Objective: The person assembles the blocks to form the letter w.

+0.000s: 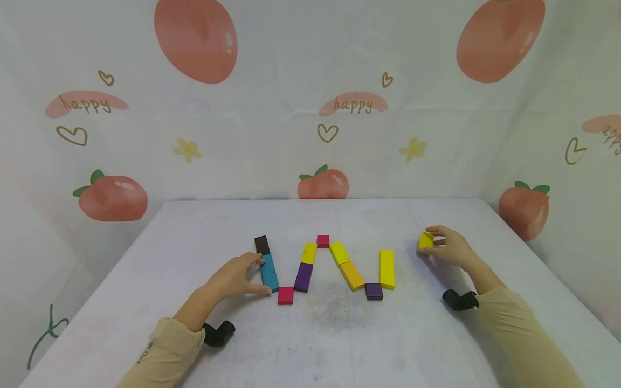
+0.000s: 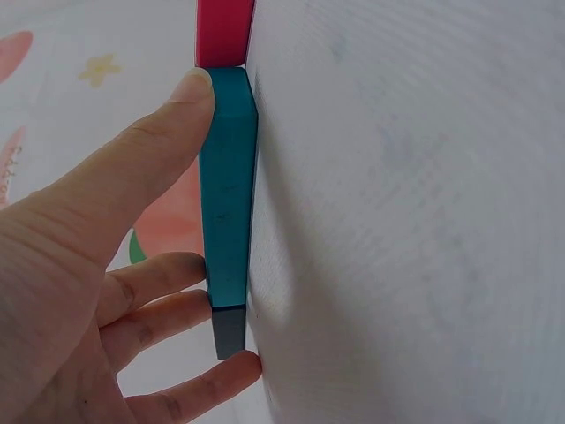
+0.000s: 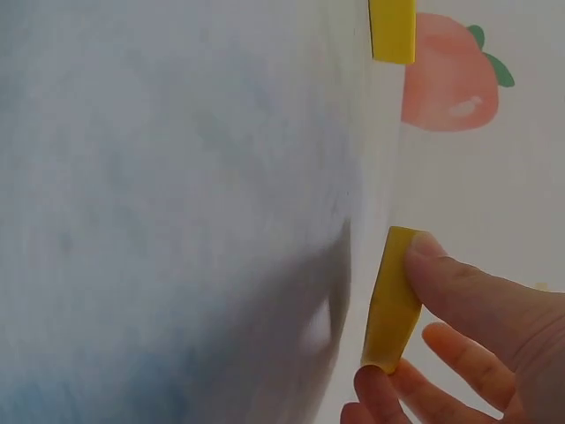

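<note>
My left hand [image 1: 236, 277] lies beside a blue block [image 1: 269, 273], its thumb and fingers spread along that block's length. The left wrist view has the thumb tip on the near end of the blue block [image 2: 229, 185], close to a red block [image 2: 223, 34]. Fingertips reach the far end, by a dark brown block [image 1: 262, 244]. Over at the right, my right hand [image 1: 451, 247] pinches a small yellow block [image 1: 425, 242] between thumb and fingers. The right wrist view shows this yellow block [image 3: 391, 300] tilted, held at its two ends.
A zigzag row of blocks crosses the white table [image 1: 310, 345]: a red block [image 1: 285, 295], a purple block [image 1: 303, 277], a red block [image 1: 323, 241], an orange block [image 1: 352, 276], a dark purple block [image 1: 374, 291] and a long yellow block [image 1: 387, 269]. A printed curtain [image 1: 271, 140] hangs behind.
</note>
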`<state>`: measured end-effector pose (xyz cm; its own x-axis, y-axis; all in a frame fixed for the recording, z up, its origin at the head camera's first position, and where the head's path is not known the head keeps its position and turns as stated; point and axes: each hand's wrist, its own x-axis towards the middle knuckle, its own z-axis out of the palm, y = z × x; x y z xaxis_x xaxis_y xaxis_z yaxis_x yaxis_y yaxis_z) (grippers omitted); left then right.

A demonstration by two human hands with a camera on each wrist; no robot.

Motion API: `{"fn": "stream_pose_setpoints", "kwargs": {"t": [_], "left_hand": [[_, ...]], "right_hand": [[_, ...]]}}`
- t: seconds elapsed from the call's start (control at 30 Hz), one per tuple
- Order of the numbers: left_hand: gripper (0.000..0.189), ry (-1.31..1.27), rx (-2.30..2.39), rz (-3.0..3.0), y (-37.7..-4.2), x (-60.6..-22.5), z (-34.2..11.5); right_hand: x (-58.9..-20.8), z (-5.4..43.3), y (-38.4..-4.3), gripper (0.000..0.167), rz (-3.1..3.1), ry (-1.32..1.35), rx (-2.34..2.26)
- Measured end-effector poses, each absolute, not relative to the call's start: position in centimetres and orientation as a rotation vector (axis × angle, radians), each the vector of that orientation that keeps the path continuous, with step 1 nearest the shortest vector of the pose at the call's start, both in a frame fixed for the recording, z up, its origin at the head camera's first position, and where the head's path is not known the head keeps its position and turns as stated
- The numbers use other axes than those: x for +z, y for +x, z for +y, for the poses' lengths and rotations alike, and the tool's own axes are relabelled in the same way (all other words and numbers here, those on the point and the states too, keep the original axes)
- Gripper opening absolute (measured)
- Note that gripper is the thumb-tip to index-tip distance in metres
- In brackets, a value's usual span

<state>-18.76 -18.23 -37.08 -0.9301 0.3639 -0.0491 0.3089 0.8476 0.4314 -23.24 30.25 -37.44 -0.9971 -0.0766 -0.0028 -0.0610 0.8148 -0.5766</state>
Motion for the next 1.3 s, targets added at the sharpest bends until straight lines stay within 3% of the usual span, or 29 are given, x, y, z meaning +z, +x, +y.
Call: {"fn": "stream_pose_setpoints", "kwargs": {"t": [1.3], "left_hand": [[0.076, 0.532, 0.653, 2.898, -18.8, -37.2, -18.3]], "right_hand": [[-36.9, 25.5, -24.9, 0.055, 2.901, -0.267, -0.974]]}}
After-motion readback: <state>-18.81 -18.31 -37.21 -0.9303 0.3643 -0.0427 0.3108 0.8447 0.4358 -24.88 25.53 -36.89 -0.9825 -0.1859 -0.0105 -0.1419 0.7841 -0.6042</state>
